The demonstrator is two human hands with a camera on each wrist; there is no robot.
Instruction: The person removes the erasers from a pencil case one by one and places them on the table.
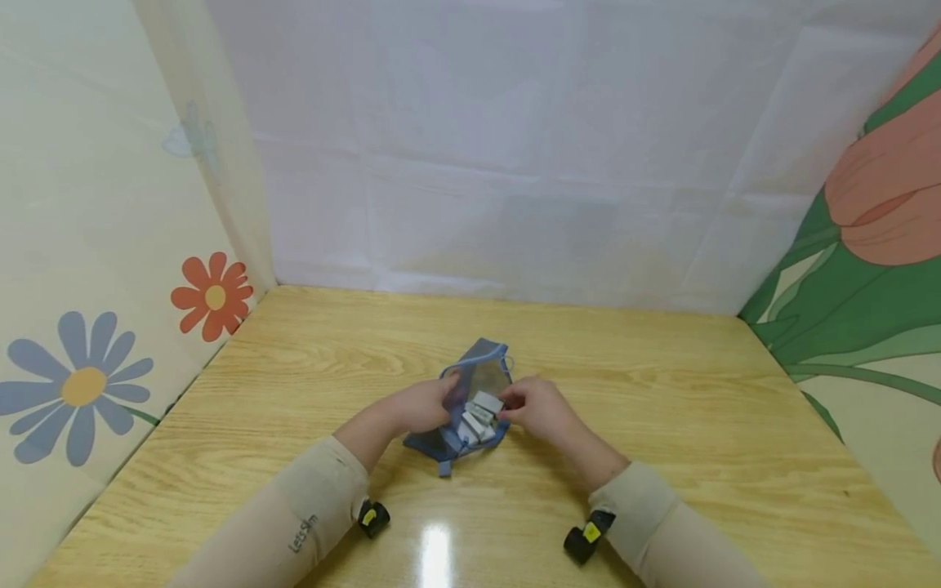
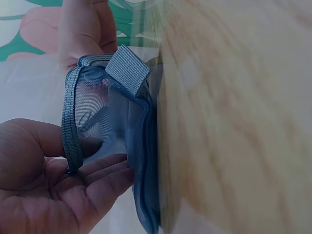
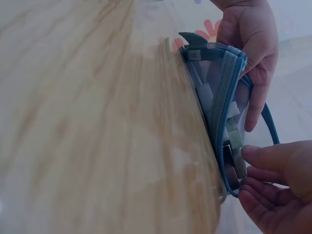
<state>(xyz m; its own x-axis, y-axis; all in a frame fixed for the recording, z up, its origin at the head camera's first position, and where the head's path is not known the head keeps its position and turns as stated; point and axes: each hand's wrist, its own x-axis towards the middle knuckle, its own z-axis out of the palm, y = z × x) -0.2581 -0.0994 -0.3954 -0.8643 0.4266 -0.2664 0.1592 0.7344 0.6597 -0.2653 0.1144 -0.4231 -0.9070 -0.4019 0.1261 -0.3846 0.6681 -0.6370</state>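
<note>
A blue mesh zip pouch lies on the table with its mouth open. Inside are several small white and pale-green blocks, heaped toward its right side. My left hand holds the left side of the mouth; in the left wrist view its thumb passes behind the zip band and the fingers reach against the mesh. At the right side of the mouth, my right hand pinches the end of one pale block with thumb and fingertips, right at the pouch's edge.
The wooden table spreads around the pouch. A white cloth hangs behind it, and flower-printed panels stand at both sides. A webbing tab sticks out from the pouch's near corner.
</note>
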